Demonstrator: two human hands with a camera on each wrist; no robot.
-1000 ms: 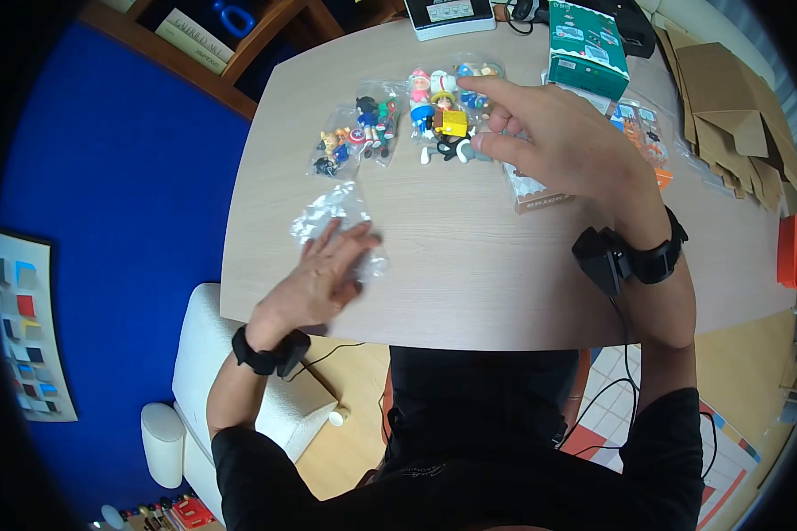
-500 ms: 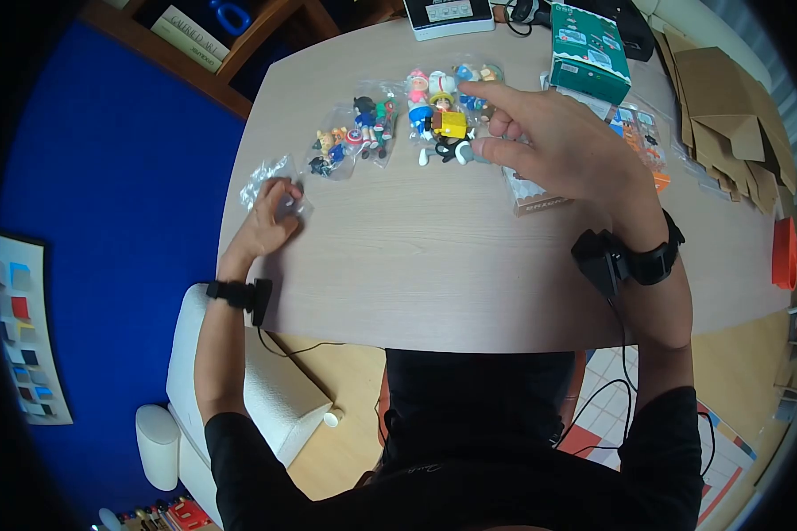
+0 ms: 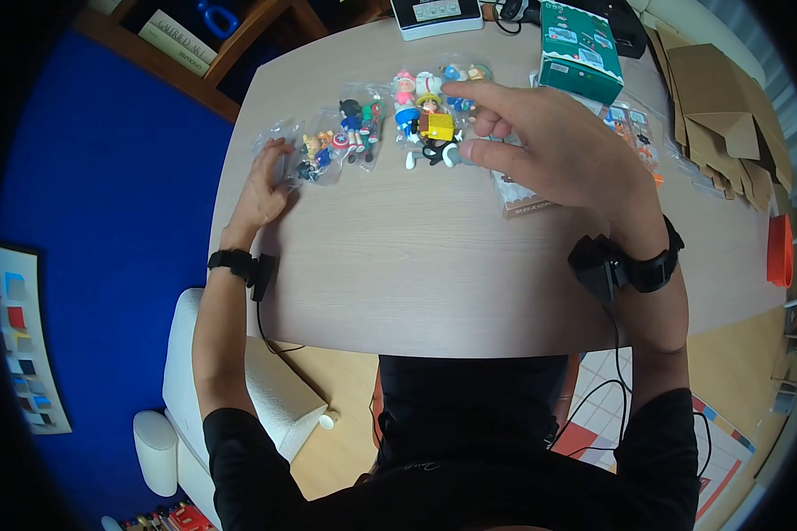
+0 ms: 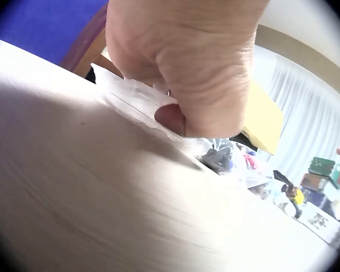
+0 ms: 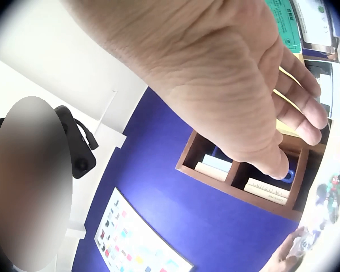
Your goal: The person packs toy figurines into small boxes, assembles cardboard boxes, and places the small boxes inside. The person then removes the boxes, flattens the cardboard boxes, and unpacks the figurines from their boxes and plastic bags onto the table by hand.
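Observation:
At the table's far left, my left hand (image 3: 261, 190) lies on a crumpled clear plastic bag (image 3: 276, 133), fingers stretched over it. In the left wrist view the palm (image 4: 187, 62) hides most fingers, and the bag (image 4: 127, 97) shows beside them. Bagged small figures (image 3: 317, 152) lie just right of that hand, with another bagged group (image 3: 359, 124) beside them. My right hand (image 3: 562, 150) is held over the table, index finger extended and thumb apart, holding nothing. Near its fingertips are more colourful figures, one with a yellow block (image 3: 437, 126) and a black-and-white one (image 3: 434, 154).
A green box (image 3: 581, 53) stands at the back right, with a flat box (image 3: 524, 199) partly under my right hand. Brown folded paper (image 3: 722, 115) and a red-orange object (image 3: 779, 252) are farther right. A white device (image 3: 437, 18) stands at the back edge.
My left hand has moved the clear bag from the table's middle to the far left, then farther back beside the bagged figures; its fingers have straightened. My right hand has stayed nearly still.

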